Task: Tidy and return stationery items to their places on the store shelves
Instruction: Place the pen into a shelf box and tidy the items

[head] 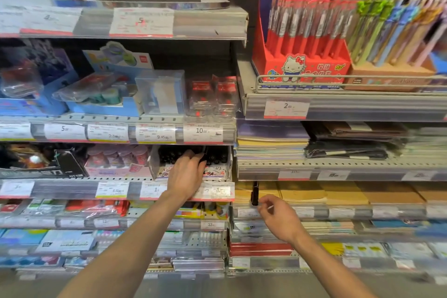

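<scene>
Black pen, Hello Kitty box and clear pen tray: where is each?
black pen (255, 193): head view, middle of its barrel, above the right hand.
Hello Kitty box (300, 69): head view, red front panel.
pen tray (154, 164): head view, clear left wall.

You are facing grey store shelves (125, 182) with price tags along their edges; a clear bin of black pens (193, 162) is sitting on one, a pink box (116, 164) lying just left of the bin, stacked notebooks (272, 145) resting to its right
</scene>
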